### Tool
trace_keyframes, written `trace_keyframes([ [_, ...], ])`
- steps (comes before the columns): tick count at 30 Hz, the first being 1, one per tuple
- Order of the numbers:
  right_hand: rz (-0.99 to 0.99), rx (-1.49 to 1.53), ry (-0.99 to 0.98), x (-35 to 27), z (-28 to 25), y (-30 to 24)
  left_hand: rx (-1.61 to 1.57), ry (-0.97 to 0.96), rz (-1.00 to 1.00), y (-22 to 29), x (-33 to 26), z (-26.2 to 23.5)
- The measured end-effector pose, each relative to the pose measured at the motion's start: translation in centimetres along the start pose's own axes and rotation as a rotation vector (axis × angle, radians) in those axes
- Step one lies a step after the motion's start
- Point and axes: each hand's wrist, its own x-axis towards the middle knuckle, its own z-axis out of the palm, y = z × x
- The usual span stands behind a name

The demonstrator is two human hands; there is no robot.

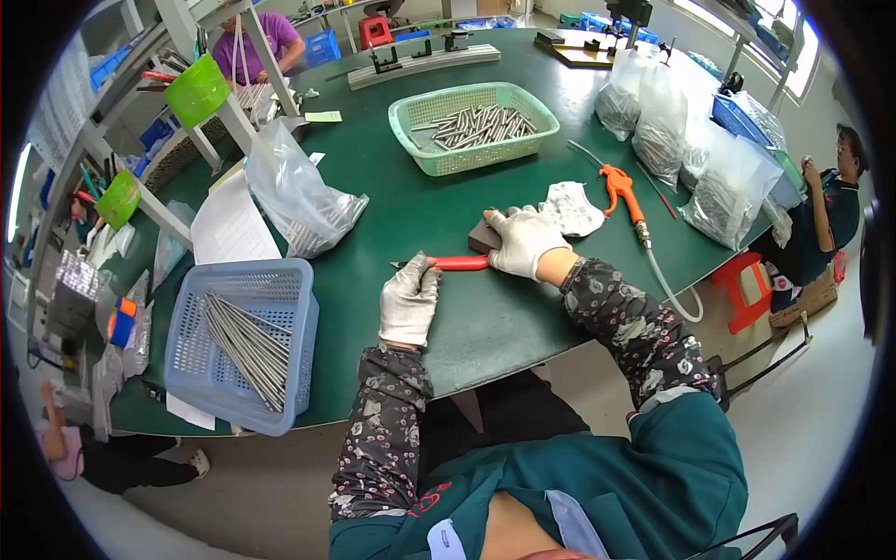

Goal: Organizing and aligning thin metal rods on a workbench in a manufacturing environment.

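On the bench (373, 201) my left grip (409, 301) rested on a tool (448, 263), my right grip (525, 239) just right of it on a block (482, 238). A basket of rods (245, 341) sat to my left, a bag (301, 198) behind it. Another basket (472, 125) lay farther back; a rag (571, 207) and an air gun (623, 194) lay right of my right grip, more bags (695, 140) beyond.

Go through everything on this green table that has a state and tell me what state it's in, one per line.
Left gloved hand: grip closed on the red-handled tool.
Right gloved hand: resting on a dark block, touching the tool's handle.
Blue plastic basket: partly filled with long metal rods.
Green plastic basket: holds short metal rods.
Orange air blow gun: lying flat, unheld.
Clear plastic bag: open, slumped.
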Motion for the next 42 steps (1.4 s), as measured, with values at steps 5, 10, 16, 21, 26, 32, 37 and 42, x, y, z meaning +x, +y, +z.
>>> trace_keyframes([
  [5,0.034,0.127,0.164,-0.6,-4.4,1.8,0.198,0.035,-0.136,3.1,-0.9,-1.5],
  [10,0.352,-0.254,0.32,2.7,-1.9,11.1,0.267,-0.114,0.016,3.6,3.3,-0.3],
  [16,-0.608,0.185,0.638,-3.8,-6.7,1.6,0.319,-0.123,-0.023,2.7,1.4,0.1],
  [21,-1.134,0.118,0.809,-15.5,-13.1,-6.0,0.252,-0.211,-0.233,4.6,2.1,0.5],
  [26,-1.572,-0.463,0.533,-17.4,-19.2,-5.2,0.274,-0.25,-0.241,4.6,3.0,0.5],
  [32,-0.615,0.172,0.471,-22.4,-17.0,-7.9,0.272,-0.266,-0.225,3.9,2.4,1.0],
  [37,-0.973,0.148,0.546,-14.3,-9.0,-5.5,0.279,-0.047,-0.044,1.6,0.1,0.2],
  [42,-0.556,-0.022,0.183,-6.8,-0.1,-1.5,-0.006,0.16,-0.2,3.6,0.6,-2.1],
])
